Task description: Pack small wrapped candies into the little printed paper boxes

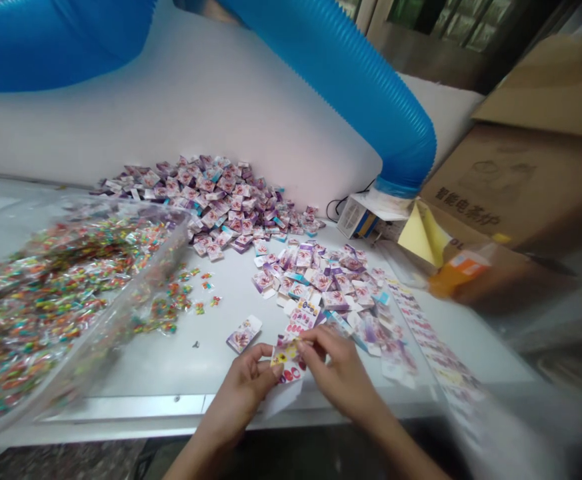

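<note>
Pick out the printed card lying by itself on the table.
It's the purple-and-white card just ahead of the left hand, lying flat and apart; the other cards overlap in heaps beyond it.

Across the top of the frame, the corrugated duct [341, 73] is bright blue. The heaped cards [211, 200] at centre show pink-and-white flower prints on purple, with teal edges here and there. At left, the sachets [45, 313] in a clear plastic tub [165, 233] are speckled red, green, yellow and orange. At bottom centre, the card [285, 353] is white, patterned with yellow and red. At right, a sheet [421, 233] is pale yellow and the cardboard box [515, 180] tan with dark characters. The table [211, 363] is white.
</note>
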The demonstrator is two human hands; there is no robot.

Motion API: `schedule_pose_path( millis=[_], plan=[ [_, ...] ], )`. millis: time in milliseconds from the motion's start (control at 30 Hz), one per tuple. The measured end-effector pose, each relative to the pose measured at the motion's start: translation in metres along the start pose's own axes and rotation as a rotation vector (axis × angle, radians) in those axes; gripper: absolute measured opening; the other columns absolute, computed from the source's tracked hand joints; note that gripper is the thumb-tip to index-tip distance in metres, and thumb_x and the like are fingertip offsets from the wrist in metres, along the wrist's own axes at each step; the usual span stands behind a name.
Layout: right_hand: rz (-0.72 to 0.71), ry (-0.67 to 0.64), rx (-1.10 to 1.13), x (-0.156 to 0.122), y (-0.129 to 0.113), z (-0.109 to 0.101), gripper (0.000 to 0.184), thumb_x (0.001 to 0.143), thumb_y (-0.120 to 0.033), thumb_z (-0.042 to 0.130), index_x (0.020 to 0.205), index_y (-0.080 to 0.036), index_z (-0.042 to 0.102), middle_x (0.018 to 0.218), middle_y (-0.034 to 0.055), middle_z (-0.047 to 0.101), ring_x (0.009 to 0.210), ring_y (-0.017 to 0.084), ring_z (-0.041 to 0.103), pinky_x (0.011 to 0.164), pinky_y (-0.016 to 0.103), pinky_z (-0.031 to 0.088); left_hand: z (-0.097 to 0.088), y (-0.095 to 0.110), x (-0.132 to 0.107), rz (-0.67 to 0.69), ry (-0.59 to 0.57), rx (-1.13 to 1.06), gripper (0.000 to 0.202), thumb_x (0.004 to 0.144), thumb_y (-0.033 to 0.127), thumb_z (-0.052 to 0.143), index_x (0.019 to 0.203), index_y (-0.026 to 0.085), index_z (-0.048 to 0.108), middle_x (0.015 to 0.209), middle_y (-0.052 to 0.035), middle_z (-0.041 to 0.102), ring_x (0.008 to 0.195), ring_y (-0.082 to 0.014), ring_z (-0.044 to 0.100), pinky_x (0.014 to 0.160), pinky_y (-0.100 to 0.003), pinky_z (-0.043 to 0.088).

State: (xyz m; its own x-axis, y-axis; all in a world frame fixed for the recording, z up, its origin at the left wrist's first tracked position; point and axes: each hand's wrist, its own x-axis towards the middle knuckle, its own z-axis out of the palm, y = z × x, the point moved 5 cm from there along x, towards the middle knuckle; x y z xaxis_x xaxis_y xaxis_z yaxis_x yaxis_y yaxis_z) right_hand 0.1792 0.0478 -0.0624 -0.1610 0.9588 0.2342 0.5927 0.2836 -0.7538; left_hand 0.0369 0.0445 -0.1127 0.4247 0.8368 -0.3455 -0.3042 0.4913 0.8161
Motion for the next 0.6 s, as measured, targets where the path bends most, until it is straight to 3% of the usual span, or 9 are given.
schedule_pose_path(
  millis=[67,167,367,600],
  plan=[
    [0.188,-0.019,0.121,0.005,0.013,0.001,0.017,0.088,-0.032,0.053,0.082,-0.02,0.062,0.065,-0.0014,0.056,0.06,0.013,0.052,0.056,0.023,0.039,0.004,0.0,-0.002,-0.023,-0.048,-0.017,0.041,0.064,0.04,0.078,0.088,0.018,0.054,0.067,-0.0013,0.068,0.058,-0.0145,0.061,0.057,-0.021,0.038],
    [0.308,-0.064,0.3,0.009,0.024,0.005,0.023,0.085,-0.04,0.056,0.081,-0.018,0.062,0.058,-0.0036,0.051,0.054,0.011,0.047,0.05,0.021,0.035,0.005,-0.002,-0.003,-0.037,-0.084,-0.037,0.041,0.062,0.034,0.081,0.089,0.018,0.055,0.071,-0.0021,0.069,0.064,-0.0155,0.063,0.061,-0.022,0.041],
    [0.381,-0.099,0.555,0.009,0.028,0.01,0.033,0.078,-0.049,0.063,0.078,-0.016,0.061,0.051,-0.0058,0.047,0.045,0.008,0.041,0.044,0.019,0.032,0.005,-0.006,-0.004,-0.021,-0.166,-0.084,0.04,0.063,0.024,0.081,0.094,0.019,0.057,0.079,-0.0022,0.069,0.07,-0.0139,0.062,0.069,-0.024,0.043],
    [0.38,-0.086,0.634,0.008,0.028,0.01,0.033,0.077,-0.049,0.065,0.08,-0.016,0.061,0.055,-0.0042,0.052,0.048,0.008,0.045,0.047,0.02,0.038,0.0,-0.006,0.0,0.017,-0.088,-0.061,0.034,0.061,0.026,0.082,0.085,0.017,0.06,0.078,-0.0016,0.068,0.069,-0.012,0.059,0.065,-0.021,0.041]
  ],
)
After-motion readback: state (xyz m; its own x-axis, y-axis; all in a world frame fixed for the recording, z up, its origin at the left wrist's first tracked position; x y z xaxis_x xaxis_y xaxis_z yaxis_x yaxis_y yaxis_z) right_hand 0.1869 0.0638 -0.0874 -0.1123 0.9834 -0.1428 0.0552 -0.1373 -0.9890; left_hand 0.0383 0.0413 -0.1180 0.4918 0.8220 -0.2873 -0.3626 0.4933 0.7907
